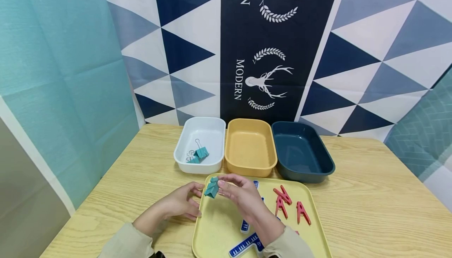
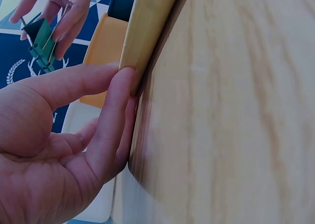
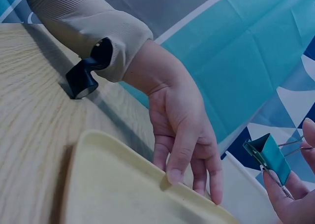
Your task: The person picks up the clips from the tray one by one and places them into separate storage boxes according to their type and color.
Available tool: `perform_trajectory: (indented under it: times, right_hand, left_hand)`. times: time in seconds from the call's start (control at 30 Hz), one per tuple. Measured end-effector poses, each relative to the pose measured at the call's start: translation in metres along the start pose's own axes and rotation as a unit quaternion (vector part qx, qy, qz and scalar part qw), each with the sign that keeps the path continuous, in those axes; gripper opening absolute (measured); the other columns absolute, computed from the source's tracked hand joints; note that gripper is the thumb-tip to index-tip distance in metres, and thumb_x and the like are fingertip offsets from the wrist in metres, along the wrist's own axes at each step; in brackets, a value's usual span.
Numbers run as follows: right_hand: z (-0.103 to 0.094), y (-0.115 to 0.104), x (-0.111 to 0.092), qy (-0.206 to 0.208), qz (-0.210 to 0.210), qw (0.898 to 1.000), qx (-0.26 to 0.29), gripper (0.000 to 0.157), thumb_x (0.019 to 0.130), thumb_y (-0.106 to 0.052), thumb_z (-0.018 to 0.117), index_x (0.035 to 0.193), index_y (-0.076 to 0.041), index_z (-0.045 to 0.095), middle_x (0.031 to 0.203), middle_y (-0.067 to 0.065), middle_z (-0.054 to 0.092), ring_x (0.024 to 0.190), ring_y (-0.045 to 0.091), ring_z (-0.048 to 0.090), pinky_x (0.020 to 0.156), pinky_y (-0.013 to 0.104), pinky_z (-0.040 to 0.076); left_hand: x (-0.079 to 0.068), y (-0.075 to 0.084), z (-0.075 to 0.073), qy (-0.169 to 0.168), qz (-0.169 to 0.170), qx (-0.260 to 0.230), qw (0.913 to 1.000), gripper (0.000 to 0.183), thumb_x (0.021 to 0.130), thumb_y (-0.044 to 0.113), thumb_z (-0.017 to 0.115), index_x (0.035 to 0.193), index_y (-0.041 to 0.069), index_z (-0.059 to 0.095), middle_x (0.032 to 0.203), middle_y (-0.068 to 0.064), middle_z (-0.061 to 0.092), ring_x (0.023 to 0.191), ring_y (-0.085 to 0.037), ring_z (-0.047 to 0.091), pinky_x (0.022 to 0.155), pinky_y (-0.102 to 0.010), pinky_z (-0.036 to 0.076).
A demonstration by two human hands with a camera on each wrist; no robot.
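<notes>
1. The teal binder clip [image 1: 212,187], lower centre of the head view above the upper left corner of the yellow tray [image 1: 219,228], was judged to need a light pinch that did not spring it open.
2. The right hand [image 1: 243,195], partly closed, pinched the clip.
3. The left hand [image 1: 180,202] pinched the tray's left edge; steady pressure appeared advisable.

Behind the tray [image 1: 216,226] stand three bins [image 1: 251,144] in a row, binder clips [image 1: 201,152] inside the leftmost.
</notes>
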State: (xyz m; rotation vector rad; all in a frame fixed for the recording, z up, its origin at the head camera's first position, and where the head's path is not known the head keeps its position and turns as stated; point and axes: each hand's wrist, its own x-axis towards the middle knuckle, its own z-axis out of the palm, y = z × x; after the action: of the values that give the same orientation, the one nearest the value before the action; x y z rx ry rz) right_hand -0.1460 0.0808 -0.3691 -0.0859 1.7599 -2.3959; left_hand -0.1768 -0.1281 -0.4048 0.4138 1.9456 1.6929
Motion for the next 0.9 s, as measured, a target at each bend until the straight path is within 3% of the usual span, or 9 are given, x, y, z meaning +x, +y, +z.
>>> perform_trajectory:
  times: [0.47, 0.9]
  right_hand:
    - [0.007, -0.009, 0.017, 0.038, -0.019, 0.999, -0.008, 0.020, 0.085, -0.002, 0.065, 0.102, 0.008, 0.062, 0.099, 0.011, 0.058, 0.083, 0.017, 0.063, 0.088, 0.036, 0.054]
    - [0.008, -0.010, 0.036, 0.054, -0.037, 0.998, 0.018, 0.014, 0.083, 0.005, 0.064, 0.097, 0.009, 0.063, 0.098, 0.011, 0.058, 0.081, 0.017, 0.062, 0.085, 0.035, 0.055]
  left_hand:
    - [-0.001, 0.000, -0.002, -0.003, 0.001, 0.012, 0.9999, 0.072, 0.068, -0.020, 0.067, 0.132, -0.008, 0.035, 0.114, -0.019, 0.041, 0.083, -0.024, 0.059, 0.066, -0.041, 0.060]
    - [0.000, 0.002, -0.001, 0.000, -0.007, 0.015, 0.9999, 0.074, 0.068, -0.018, 0.067, 0.133, -0.007, 0.034, 0.114, -0.019, 0.042, 0.083, -0.024, 0.059, 0.066, -0.041, 0.060]
